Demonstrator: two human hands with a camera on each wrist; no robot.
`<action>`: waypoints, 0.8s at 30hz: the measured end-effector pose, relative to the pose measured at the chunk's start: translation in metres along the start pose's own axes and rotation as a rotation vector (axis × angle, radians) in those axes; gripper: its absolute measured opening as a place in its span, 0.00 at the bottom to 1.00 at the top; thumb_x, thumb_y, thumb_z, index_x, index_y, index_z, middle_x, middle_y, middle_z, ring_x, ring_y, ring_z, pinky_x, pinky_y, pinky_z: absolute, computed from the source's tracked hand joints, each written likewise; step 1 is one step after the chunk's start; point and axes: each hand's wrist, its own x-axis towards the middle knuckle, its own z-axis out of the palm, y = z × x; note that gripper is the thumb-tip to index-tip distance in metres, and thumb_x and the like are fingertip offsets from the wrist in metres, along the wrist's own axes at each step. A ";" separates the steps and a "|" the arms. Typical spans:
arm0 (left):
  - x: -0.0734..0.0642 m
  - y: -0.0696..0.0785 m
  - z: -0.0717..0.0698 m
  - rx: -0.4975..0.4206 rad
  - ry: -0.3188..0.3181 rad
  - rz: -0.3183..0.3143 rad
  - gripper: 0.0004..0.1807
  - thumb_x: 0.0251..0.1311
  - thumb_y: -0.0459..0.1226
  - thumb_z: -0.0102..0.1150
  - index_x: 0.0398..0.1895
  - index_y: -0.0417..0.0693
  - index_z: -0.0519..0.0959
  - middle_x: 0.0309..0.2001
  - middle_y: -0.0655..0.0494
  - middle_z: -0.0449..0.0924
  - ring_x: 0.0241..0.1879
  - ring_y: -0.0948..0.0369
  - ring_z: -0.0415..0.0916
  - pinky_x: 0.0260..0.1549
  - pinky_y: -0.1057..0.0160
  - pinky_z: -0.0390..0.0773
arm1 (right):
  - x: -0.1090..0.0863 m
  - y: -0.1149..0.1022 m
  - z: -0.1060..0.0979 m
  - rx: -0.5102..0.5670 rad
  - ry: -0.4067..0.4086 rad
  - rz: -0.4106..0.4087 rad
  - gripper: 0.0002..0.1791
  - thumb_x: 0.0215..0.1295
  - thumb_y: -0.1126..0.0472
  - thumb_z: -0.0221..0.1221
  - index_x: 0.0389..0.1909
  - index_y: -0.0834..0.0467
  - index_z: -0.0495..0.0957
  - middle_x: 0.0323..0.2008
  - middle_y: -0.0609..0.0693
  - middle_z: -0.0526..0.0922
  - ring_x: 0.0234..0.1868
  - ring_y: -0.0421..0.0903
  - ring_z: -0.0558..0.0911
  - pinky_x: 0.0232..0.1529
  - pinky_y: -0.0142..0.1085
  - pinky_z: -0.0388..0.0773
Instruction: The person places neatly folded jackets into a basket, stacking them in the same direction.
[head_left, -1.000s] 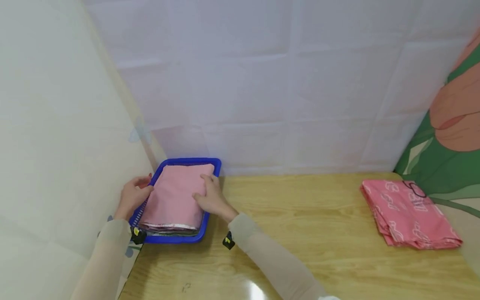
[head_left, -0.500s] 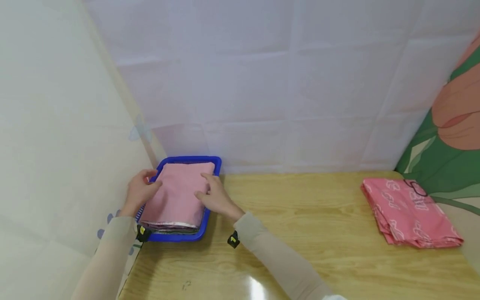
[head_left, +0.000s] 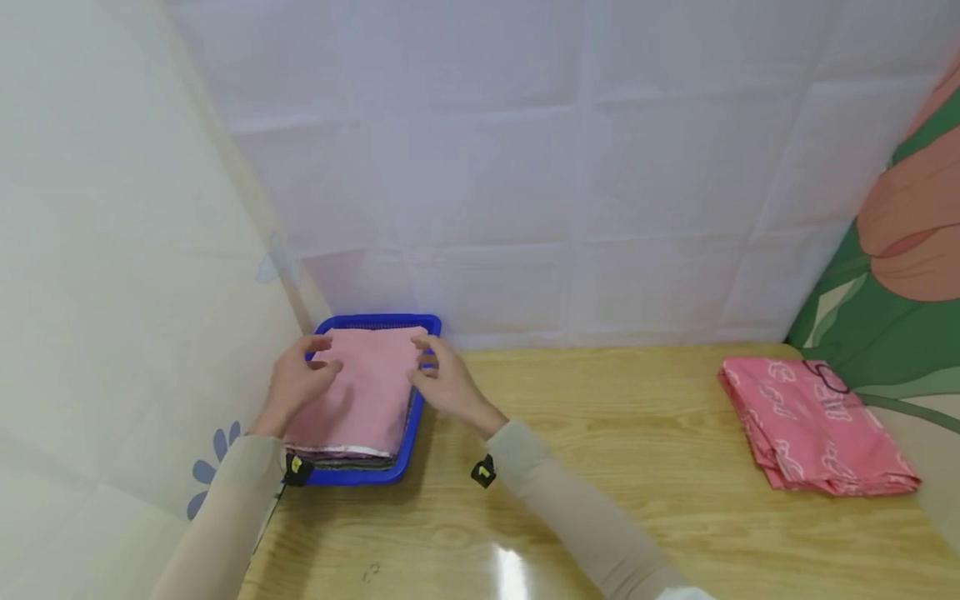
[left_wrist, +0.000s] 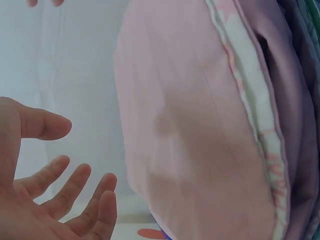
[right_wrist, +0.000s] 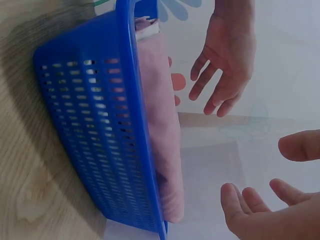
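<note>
A blue plastic basket (head_left: 358,477) stands at the left of the table, by the wall, filled with a stack of folded cloths. The topmost is a plain pink folded cloth (head_left: 367,400) with a white-backed edge at the front. My left hand (head_left: 302,382) hovers over the cloth's left side, fingers loosely bent, holding nothing. At the right rim my right hand (head_left: 454,385) is held with its fingers spread and slightly curved. In the right wrist view, air shows between the pink cloth (right_wrist: 161,125) and both hands, and the basket's slotted side (right_wrist: 95,105) faces the camera.
A brighter pink folded cloth (head_left: 821,429) with white print lies at the right end of the wooden table (head_left: 600,433). A pale sheet (head_left: 480,175) hangs behind, a white one (head_left: 135,250) on the left, and a flower-patterned one (head_left: 907,317) on the right.
My left hand has moved right and inward over the cloth. My right hand has drawn back to the right, off the cloth's edge. Basket and cloths have stayed put.
</note>
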 end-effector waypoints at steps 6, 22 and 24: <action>-0.005 0.021 0.008 0.022 0.022 -0.030 0.28 0.71 0.43 0.64 0.72 0.45 0.75 0.70 0.39 0.78 0.60 0.37 0.82 0.53 0.35 0.82 | 0.000 0.003 -0.012 -0.007 0.009 -0.011 0.28 0.75 0.71 0.58 0.74 0.68 0.68 0.70 0.70 0.73 0.70 0.66 0.76 0.73 0.54 0.76; -0.005 0.059 0.021 -0.076 -0.018 0.057 0.29 0.72 0.46 0.64 0.72 0.45 0.73 0.70 0.39 0.77 0.62 0.37 0.80 0.52 0.38 0.87 | -0.015 0.008 -0.071 -0.032 0.038 0.020 0.28 0.77 0.62 0.60 0.74 0.62 0.69 0.69 0.62 0.76 0.70 0.62 0.77 0.72 0.48 0.77; -0.005 0.062 0.024 -0.067 -0.019 0.075 0.29 0.73 0.47 0.64 0.72 0.46 0.73 0.70 0.40 0.77 0.62 0.37 0.80 0.52 0.37 0.86 | -0.016 0.008 -0.079 -0.053 0.041 0.016 0.29 0.76 0.63 0.61 0.74 0.62 0.69 0.68 0.63 0.76 0.70 0.63 0.78 0.72 0.48 0.77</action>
